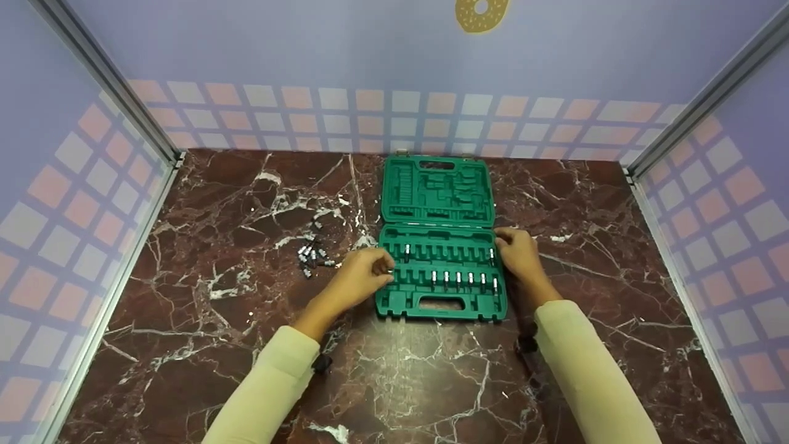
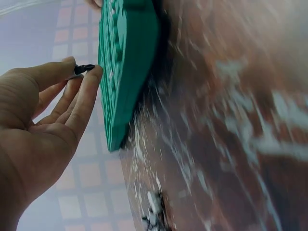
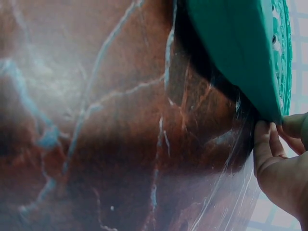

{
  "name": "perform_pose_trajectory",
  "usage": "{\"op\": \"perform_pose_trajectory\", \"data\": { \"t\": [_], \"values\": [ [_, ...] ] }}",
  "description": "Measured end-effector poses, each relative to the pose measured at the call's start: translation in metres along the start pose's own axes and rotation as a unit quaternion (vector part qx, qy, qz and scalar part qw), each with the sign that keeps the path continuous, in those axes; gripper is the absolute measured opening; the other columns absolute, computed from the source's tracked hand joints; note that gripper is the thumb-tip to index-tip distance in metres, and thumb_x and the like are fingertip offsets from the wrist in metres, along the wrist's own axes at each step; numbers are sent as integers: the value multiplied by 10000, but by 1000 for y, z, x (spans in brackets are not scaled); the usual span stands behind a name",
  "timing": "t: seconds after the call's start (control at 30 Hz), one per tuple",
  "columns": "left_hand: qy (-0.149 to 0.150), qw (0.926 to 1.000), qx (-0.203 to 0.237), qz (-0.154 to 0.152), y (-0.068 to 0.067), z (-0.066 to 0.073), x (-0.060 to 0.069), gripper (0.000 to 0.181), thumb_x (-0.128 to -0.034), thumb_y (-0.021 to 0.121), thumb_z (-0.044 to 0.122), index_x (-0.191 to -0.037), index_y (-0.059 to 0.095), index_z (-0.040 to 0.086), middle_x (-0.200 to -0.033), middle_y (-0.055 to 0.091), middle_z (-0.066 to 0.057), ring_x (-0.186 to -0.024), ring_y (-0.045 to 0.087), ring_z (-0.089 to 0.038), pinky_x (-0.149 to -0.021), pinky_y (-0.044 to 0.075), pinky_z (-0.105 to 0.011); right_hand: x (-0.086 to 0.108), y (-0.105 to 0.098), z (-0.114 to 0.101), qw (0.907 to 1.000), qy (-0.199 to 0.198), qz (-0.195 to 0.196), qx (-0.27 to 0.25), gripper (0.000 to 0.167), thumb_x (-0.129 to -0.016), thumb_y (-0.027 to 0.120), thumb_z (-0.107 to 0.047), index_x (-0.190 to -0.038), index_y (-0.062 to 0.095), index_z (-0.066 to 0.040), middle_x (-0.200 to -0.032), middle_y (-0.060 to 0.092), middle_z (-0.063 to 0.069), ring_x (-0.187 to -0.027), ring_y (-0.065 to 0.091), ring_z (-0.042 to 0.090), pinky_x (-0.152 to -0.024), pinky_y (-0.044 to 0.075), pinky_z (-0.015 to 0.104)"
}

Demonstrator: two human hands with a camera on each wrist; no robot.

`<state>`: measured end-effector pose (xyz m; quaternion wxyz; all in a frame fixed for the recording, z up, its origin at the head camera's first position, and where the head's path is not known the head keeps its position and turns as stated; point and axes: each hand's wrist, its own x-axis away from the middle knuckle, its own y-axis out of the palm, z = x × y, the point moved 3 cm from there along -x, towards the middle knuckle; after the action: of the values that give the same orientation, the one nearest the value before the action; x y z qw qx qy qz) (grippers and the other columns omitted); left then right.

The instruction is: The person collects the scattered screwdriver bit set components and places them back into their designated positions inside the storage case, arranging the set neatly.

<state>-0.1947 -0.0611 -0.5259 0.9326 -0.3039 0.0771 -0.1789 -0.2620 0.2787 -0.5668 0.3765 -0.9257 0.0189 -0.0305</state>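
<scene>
A green tool case point(image 1: 441, 233) lies unfolded on the marble-patterned tabletop. Several bit sockets point(image 1: 458, 279) with silver bodies stand in its near half. My left hand point(image 1: 359, 276), at the case's left edge, pinches one bit socket point(image 2: 83, 70) with a dark tip between thumb and fingers. In the head view that piece is mostly hidden by the fingers. On the opposite side, my right hand point(image 1: 519, 254) pinches the case's edge near the hinge, as the right wrist view shows. Left of the case lies a loose pile of bit sockets point(image 1: 312, 254).
The case's lid half point(image 1: 437, 190) lies flat toward the back wall, its moulded recesses facing up. Walls with a checkered print point(image 1: 405, 114) enclose the tabletop point(image 1: 246, 345) at the back and both sides. The case has a handle cutout point(image 1: 441, 298) at its near edge.
</scene>
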Motion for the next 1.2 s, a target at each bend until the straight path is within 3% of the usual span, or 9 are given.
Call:
{"op": "perform_pose_trajectory", "data": {
  "t": [0.2,0.37,0.53,0.97,1.2],
  "values": [
    [-109,9995,76,-282,16,6,-11,174,-853,786,-31,-1010,715,-10,-946,744,-119,-857,699,-225,-796,608,-331,0,1,0,9999,81,-63,-37,303,-1037,561,-60,-1293,676,52,-1297,675,269,-1207,636,404,-1030,508,548],
    [-21,9999,33,-165,24,10,-20,146,-852,781,-49,-970,710,-2,-963,738,-134,-872,719,-248,-794,614,-352,-1,1,1,10000,61,-32,23,301,-1030,570,-68,-1284,684,46,-1284,685,262,-1202,642,399,-1028,509,541],
    [76,9998,-174,-83,30,14,-27,128,-866,783,-27,-983,734,-16,-994,706,-143,-908,713,-264,-807,608,-365,1,0,1,10000,47,-49,-11,303,-1033,563,-68,-1287,682,45,-1289,683,261,-1206,639,400,-1033,507,544],
    [173,9956,-703,-592,48,20,-41,63,-912,758,28,-964,756,-8,-933,759,-134,-885,711,-261,-798,603,-378,0,1,1,9998,81,-66,-144,296,-1037,564,-68,-1283,684,44,-1300,678,258,-1223,629,396,-1046,501,540],
    [261,9915,-1071,-692,55,18,-43,53,-937,744,65,-959,752,18,-985,702,-137,-977,655,-303,-854,568,-427,0,2,3,9998,81,-25,-158,296,-1033,566,-64,-1282,686,43,-1294,682,255,-1211,637,394,-1032,511,537]
  ]
}}
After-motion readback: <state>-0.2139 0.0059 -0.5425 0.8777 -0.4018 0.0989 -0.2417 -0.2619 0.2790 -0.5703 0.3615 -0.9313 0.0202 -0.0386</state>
